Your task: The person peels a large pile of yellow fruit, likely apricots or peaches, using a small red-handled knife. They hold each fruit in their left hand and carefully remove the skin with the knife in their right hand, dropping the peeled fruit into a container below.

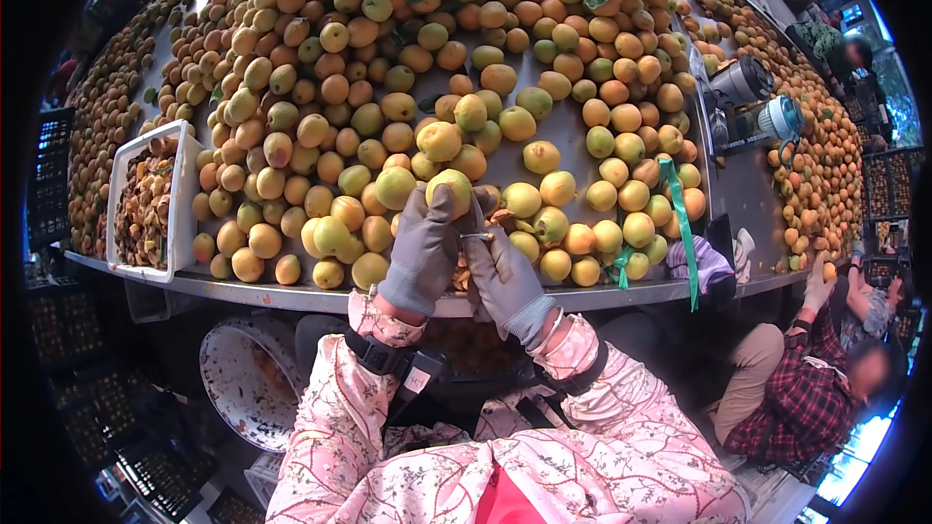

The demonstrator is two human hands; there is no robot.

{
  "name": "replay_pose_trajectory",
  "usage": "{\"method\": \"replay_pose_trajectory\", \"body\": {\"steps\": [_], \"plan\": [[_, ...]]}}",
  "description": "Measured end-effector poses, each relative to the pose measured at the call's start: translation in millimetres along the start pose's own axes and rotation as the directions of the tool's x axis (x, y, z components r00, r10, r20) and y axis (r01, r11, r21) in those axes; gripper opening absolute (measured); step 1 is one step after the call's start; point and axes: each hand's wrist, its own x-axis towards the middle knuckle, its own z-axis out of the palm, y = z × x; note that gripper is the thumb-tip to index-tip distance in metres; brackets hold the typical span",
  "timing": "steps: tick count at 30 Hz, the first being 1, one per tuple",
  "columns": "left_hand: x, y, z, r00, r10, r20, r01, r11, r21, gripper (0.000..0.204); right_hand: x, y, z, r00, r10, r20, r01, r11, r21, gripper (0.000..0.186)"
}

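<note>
A yellow-green apricot [449, 190] is gripped in the fingers of my grey-gloved left hand [422, 254], at the near edge of the metal table. Close beside it, my grey-gloved right hand [508, 279] is closed around a thin, short metal tool [476, 236]; its blade or tip cannot be made out. Brownish bits show by the right fingertips. Loose apricots [335, 238] in yellow, green and orange lie heaped around and beyond both hands.
A white bin [184, 204] of brown fruit scraps stands at the left edge. Below it is a stained white bucket [243, 383]. Green ribbon [683, 233] hangs over the table's front edge at right. A bottle [767, 121] stands farther right. A person in plaid [801, 403] sits there.
</note>
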Motion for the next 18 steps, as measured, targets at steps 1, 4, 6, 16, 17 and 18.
{"method": "replay_pose_trajectory", "body": {"steps": [1, 4, 6, 16, 17, 18], "plan": [[1.4, 0.4, -1.7, 1.0, -0.029, 0.009, 0.028, 0.999, 0.014, 0.041, 0.6, 2.1, 1.4, 1.0, -0.015, -0.023, 0.016, 0.999, 0.034, 0.023], [5.2, 14.4, -6.5, 0.993, -0.114, 0.027, 0.112, 0.992, 0.057, 0.042, -1.1, -18.6, -3.1, 0.995, 0.093, 0.023, -0.095, 0.985, 0.147, 0.023], [5.3, 29.2, -0.2, 0.985, -0.173, 0.01, 0.172, 0.981, 0.087, 0.041, -2.1, -22.8, -10.3, 0.991, 0.12, 0.06, -0.13, 0.974, 0.186, 0.025], [-0.3, 0.1, 2.4, 0.993, -0.103, -0.049, 0.096, 0.985, -0.141, 0.031, 0.5, 2.2, -0.4, 0.999, 0.007, -0.043, -0.003, 0.996, 0.087, 0.025], [-1.4, -2.6, 4.9, 0.993, -0.1, -0.057, 0.09, 0.984, -0.154, 0.031, 0.6, 1.1, 0.4, 0.998, 0.005, -0.061, 0.0, 0.997, 0.084, 0.025], [-2.6, -4.7, 7.2, 0.993, -0.098, -0.064, 0.086, 0.982, -0.168, 0.031, 0.5, 1.1, -0.1, 0.998, 0.017, -0.054, -0.014, 0.998, 0.064, 0.027]]}}
